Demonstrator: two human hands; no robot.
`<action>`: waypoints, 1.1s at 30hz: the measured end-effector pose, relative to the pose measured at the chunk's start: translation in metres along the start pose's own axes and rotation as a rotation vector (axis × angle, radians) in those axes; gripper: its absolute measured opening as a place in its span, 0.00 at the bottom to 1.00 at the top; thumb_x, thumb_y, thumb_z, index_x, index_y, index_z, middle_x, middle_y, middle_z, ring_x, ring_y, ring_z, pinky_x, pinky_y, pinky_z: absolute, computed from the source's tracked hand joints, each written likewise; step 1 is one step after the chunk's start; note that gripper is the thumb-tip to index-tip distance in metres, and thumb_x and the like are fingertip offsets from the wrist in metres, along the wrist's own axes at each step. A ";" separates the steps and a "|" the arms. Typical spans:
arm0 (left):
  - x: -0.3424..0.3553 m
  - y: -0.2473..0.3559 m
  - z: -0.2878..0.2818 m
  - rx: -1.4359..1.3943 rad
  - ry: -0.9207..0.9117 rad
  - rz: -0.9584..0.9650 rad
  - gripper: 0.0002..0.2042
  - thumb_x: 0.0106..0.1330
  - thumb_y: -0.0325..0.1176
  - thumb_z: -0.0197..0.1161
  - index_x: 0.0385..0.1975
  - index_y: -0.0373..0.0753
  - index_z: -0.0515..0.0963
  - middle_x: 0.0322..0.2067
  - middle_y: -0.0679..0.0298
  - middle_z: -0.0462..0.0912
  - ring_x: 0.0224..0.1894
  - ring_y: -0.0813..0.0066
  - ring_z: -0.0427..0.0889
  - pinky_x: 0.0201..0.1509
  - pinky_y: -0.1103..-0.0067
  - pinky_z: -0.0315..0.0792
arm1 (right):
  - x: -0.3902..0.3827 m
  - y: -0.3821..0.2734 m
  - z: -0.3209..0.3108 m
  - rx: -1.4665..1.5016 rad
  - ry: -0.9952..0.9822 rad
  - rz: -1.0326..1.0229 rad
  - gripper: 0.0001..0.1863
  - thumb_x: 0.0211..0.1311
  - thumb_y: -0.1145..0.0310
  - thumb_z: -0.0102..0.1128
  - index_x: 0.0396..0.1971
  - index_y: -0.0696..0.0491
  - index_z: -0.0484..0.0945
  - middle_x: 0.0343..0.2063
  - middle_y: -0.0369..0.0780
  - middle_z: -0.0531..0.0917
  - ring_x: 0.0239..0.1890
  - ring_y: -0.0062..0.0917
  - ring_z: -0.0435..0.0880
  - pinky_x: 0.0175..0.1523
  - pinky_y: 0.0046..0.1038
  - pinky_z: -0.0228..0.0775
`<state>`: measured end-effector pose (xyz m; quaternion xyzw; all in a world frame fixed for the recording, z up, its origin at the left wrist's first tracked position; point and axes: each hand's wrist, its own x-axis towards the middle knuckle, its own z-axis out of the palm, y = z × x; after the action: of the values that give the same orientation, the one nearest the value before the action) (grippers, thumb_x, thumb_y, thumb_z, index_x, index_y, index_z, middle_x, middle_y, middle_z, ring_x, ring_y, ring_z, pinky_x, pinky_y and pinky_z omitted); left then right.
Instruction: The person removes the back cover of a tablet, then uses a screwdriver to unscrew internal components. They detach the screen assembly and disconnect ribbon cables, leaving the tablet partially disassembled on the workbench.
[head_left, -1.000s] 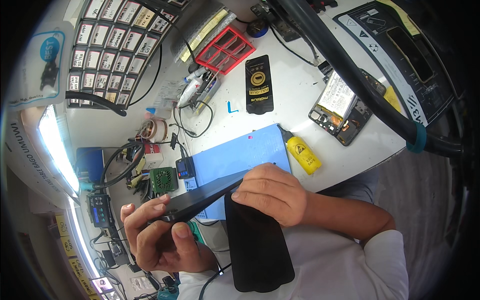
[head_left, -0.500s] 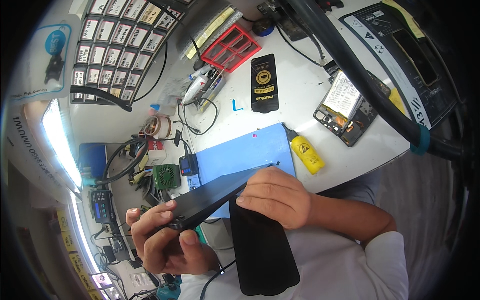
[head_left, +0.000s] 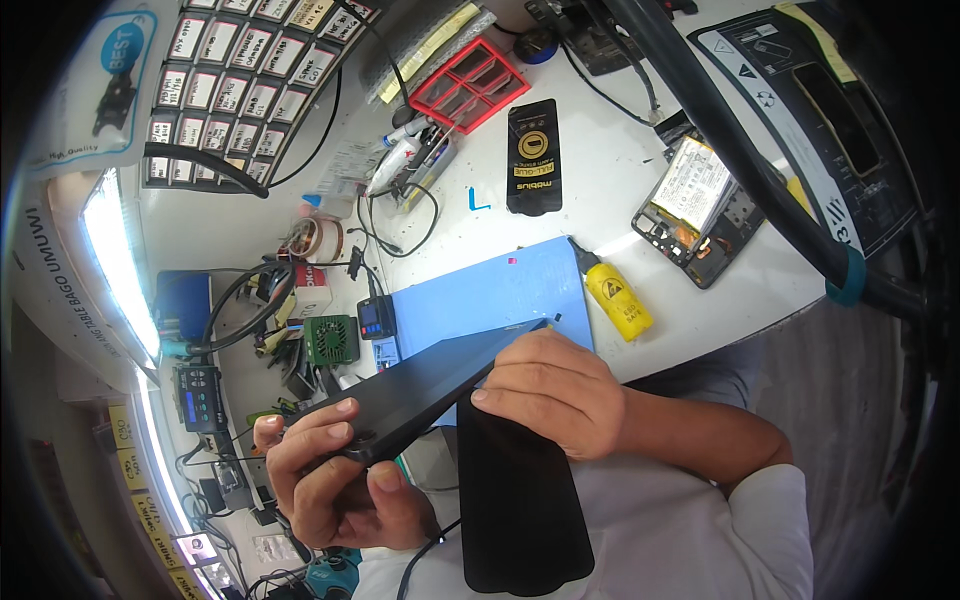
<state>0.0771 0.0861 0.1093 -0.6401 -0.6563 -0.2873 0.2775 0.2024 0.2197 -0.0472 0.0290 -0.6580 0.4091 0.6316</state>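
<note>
Tilted between my hands, a dark smartphone (head_left: 425, 392) slants up from lower left to its far right end. My left hand (head_left: 345, 485) is closed around its lower left end, fingers over the edge and thumb below, by a round camera part. My right hand (head_left: 552, 392) is closed at the other end, its fingertips pinching the top of a black phone-shaped sheet (head_left: 522, 510). That sheet hangs down in front of my white shirt. Whether the right fingers also grip the phone is hidden. Under the phone lies a blue mat (head_left: 480, 285).
Right of the mat lies a yellow bottle (head_left: 619, 302). Farther off are a black flat package (head_left: 532, 165), an opened phone (head_left: 695, 215) with its battery showing, and a red compartment tray (head_left: 470, 85). A thick black arm (head_left: 735, 150) crosses the upper right. Cables and tools crowd the left.
The view has shifted slightly. Both hands keep their grips, and the phone and black sheet stay almost where they were, with the phone's tilt slightly changed.
</note>
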 end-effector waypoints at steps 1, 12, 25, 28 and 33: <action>0.000 0.000 0.000 -0.004 0.007 -0.003 0.15 0.72 0.44 0.71 0.34 0.42 0.73 0.38 0.57 0.82 0.39 0.60 0.91 0.75 0.52 0.58 | 0.001 -0.001 0.000 0.005 -0.001 0.004 0.21 0.54 0.77 0.74 0.49 0.67 0.85 0.42 0.50 0.87 0.41 0.43 0.88 0.44 0.38 0.81; 0.004 0.001 0.004 0.004 0.022 -0.026 0.18 0.73 0.47 0.72 0.32 0.43 0.73 0.37 0.57 0.83 0.39 0.59 0.92 0.76 0.53 0.59 | 0.008 0.000 -0.003 -0.022 -0.040 0.029 0.21 0.49 0.78 0.76 0.45 0.69 0.85 0.39 0.50 0.86 0.40 0.43 0.88 0.43 0.39 0.82; 0.009 0.004 0.010 -0.011 0.063 -0.069 0.21 0.71 0.50 0.74 0.29 0.42 0.73 0.35 0.57 0.83 0.39 0.60 0.91 0.75 0.54 0.60 | 0.010 0.002 -0.012 -0.050 -0.112 0.065 0.20 0.51 0.80 0.76 0.45 0.68 0.85 0.40 0.49 0.85 0.42 0.44 0.87 0.45 0.39 0.82; 0.008 0.004 0.011 -0.011 0.072 -0.078 0.21 0.71 0.50 0.74 0.29 0.42 0.74 0.35 0.57 0.84 0.39 0.61 0.91 0.75 0.55 0.60 | 0.004 0.004 -0.012 -0.047 -0.111 0.103 0.20 0.51 0.79 0.77 0.45 0.67 0.85 0.40 0.48 0.85 0.43 0.44 0.87 0.46 0.39 0.83; 0.010 0.005 0.011 -0.017 0.069 -0.086 0.20 0.70 0.49 0.74 0.29 0.42 0.74 0.35 0.56 0.84 0.39 0.60 0.90 0.75 0.55 0.60 | -0.001 0.009 -0.013 -0.066 -0.117 0.090 0.20 0.52 0.77 0.78 0.45 0.66 0.86 0.41 0.48 0.85 0.43 0.43 0.87 0.47 0.39 0.83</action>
<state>0.0821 0.1012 0.1091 -0.6032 -0.6708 -0.3266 0.2819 0.2082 0.2331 -0.0548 0.0024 -0.7074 0.4129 0.5737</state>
